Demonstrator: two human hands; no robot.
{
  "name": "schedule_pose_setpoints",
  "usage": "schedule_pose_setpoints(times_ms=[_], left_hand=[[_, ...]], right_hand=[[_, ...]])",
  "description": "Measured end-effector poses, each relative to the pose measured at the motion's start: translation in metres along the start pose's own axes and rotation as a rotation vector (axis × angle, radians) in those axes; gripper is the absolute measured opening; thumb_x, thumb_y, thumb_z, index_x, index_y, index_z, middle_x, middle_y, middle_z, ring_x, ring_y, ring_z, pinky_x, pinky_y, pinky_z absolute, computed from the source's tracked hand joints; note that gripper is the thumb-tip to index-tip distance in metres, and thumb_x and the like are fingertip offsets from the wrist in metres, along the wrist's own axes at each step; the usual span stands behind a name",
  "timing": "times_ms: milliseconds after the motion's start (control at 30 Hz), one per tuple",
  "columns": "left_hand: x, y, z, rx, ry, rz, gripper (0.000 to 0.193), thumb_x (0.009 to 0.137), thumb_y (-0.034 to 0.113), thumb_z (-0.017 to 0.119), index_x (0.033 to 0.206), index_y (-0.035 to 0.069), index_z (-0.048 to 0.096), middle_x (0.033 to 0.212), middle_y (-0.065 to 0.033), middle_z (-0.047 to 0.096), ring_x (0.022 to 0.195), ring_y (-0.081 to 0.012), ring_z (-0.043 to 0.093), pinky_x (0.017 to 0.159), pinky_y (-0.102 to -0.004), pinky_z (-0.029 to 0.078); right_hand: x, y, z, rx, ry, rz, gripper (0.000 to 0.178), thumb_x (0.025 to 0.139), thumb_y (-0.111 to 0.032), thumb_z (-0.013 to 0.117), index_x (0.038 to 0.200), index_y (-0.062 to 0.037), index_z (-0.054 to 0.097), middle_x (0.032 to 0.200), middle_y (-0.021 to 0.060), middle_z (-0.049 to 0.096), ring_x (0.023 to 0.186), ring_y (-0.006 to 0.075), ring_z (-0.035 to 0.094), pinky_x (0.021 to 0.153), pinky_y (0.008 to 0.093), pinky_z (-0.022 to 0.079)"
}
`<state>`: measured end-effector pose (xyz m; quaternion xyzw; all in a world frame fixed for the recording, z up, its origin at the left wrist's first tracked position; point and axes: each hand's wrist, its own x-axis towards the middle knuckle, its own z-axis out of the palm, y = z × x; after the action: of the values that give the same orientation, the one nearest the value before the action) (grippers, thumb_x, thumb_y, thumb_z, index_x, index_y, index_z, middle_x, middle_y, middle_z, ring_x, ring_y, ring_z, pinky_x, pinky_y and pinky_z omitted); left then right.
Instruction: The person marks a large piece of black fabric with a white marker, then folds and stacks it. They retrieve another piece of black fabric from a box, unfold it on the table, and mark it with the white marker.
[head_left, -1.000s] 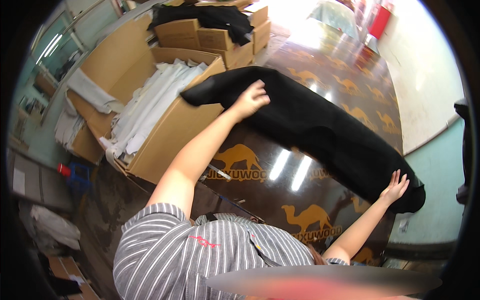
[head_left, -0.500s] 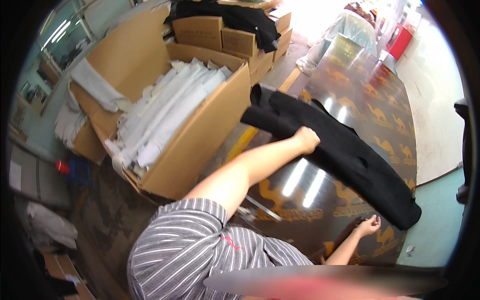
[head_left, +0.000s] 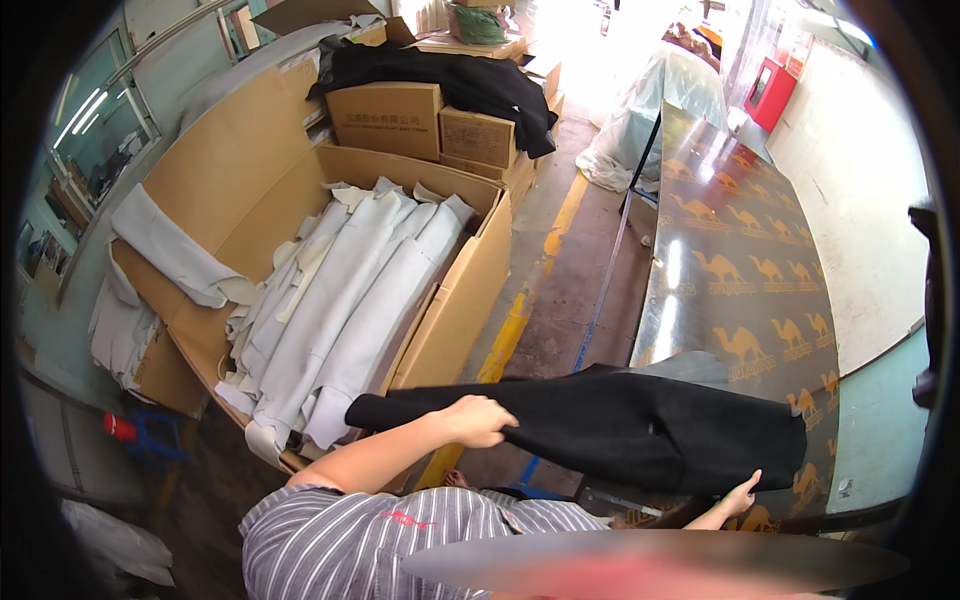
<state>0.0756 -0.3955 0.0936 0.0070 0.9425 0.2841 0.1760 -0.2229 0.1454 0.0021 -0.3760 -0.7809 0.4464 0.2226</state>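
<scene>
Fingers of my L hand (head_left: 480, 421) are curled tight, pinching the near edge of the black sheet (head_left: 620, 425), lower ctr of the frame. R hand (head_left: 738, 498), lower right, has its thumb up against the sheet's near edge; the other fingers are mostly hidden, so can't tell if they're closed on it.

Sheet runs roughly L to R, folded lengthwise, w/ a grey patch showing at its far edge. Its R part is over the glossy brown surface (head_left: 690, 325) w/ orange camel figures, right side of the frame; its L end shows in front of the big open carton (head_left: 465, 300), can't tell if touching. Carton's left of ctr, full of pale grey rolls (head_left: 345, 310) lying side by side.

Upper ctr: stacked smaller cartons (head_left: 385, 122) w/ black material (head_left: 430, 82) draped on top. Yellow line (head_left: 507, 335) on the floor btwn carton & surface. Red box (head_left: 770, 92), upper right. Blue stool (head_left: 160, 438), lower left.
</scene>
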Motion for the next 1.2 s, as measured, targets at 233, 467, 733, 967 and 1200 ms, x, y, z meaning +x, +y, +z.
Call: schedule_pose_setpoints(times_ms=[233,467,733,967,1200], left_hand=[[-0.013,-0.072,-0.023,-0.206,-0.057,-0.23,0.047,0.079,0.017,0.06,0.126,0.011,0.067,0.111,-0.021,0.071,0.106,-0.0361,0.067,0.096,-0.0441,0.051],[0.086,-0.128,-0.094,-0.193,-0.09,-0.167,0.046,0.079,0.015,0.059,0.124,0.01,0.069,0.111,-0.0192,0.071,0.105,-0.0361,0.067,0.095,-0.0436,0.052],[0.26,-0.15,-0.222,-0.023,-0.052,-0.082,0.046,0.076,0.013,0.059,0.121,0.006,0.069,0.105,-0.0216,0.072,0.1,-0.0371,0.069,0.093,-0.0439,0.053],[0.402,-0.188,-0.311,0.009,-0.118,-0.006,0.047,0.076,0.015,0.061,0.122,0.007,0.069,0.098,-0.0196,0.073,0.096,-0.0356,0.069,0.09,-0.0443,0.053],[0.532,-0.293,-0.366,-0.118,-0.205,0.057,0.048,0.078,0.017,0.061,0.124,0.01,0.068,0.111,-0.0194,0.071,0.106,-0.0359,0.067,0.094,-0.0454,0.052]], right_hand=[[-0.06,-0.018,0.038,0.431,-0.123,-0.098,0.055,0.085,-0.028,0.077,0.122,0.0099,0.061,0.123,0.0186,0.065,0.099,0.0251,0.065,0.089,0.0368,0.055],[-0.082,-0.068,0.109,-0.031,0.173,-0.193,0.052,0.084,-0.026,0.067,0.127,0.0034,0.06,0.124,0.0204,0.066,0.108,0.038,0.064,0.095,0.0439,0.049],[-0.019,-0.121,0.261,-0.36,0.412,-0.302,0.057,0.084,-0.029,0.062,0.132,-0.0001,0.056,0.126,0.0199,0.062,0.114,0.0393,0.061,0.096,0.0485,0.048],[0.023,-0.183,0.37,-0.367,0.434,-0.348,0.056,0.082,-0.03,0.06,0.13,-0.0009,0.059,0.124,0.0223,0.064,0.11,0.0404,0.063,0.093,0.0493,0.05],[0.048,-0.198,0.452,0.069,0.407,-0.252,0.047,0.088,-0.022,0.061,0.13,-0.0003,0.06,0.12,0.0187,0.069,0.106,0.0348,0.067,0.095,0.0398,0.052]])
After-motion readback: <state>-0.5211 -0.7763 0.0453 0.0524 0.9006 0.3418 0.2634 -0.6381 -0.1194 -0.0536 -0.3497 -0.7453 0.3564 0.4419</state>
